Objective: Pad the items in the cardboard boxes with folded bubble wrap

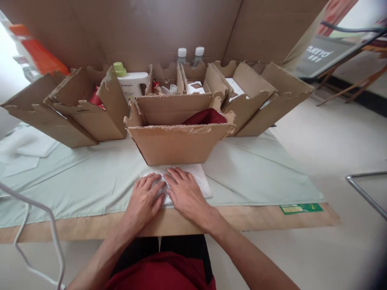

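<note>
A sheet of clear bubble wrap (201, 181) lies flat near the table's front edge. My left hand (147, 195) rests palm down on its left part, fingers stretched out. Beside it my right hand (184, 191) presses on the middle of the sheet, its fingers spread flat; the fingertips of the two hands nearly meet. Just beyond the sheet stands an open cardboard box (178, 143) with dark red cloth (207, 117) inside. Part of the bubble wrap is hidden under my hands.
Several open cardboard boxes stand behind in an arc, with a white bottle (132, 82) and two clear bottles with white caps (198, 56) among them. White sheets (38, 141) lie at the left. A white cable (51, 219) loops at the left front; a green packet (302, 208) lies right.
</note>
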